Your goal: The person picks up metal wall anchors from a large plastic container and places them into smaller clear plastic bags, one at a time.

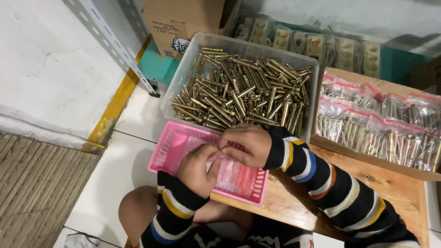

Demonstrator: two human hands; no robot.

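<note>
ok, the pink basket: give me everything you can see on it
The pink basket is a small rectangular tray of what looks like plastic, with lattice walls and floor. It sits upright, angled, partly on a wooden board and partly over the white tiled floor, just in front of the clear bin of brass-coloured bolts. Inside lie small clear bags with red strips. The left hand and right hand work a bag over it, hiding its middle.

The hands (225, 158) hide most of the small plastic bag (232, 177).
</note>
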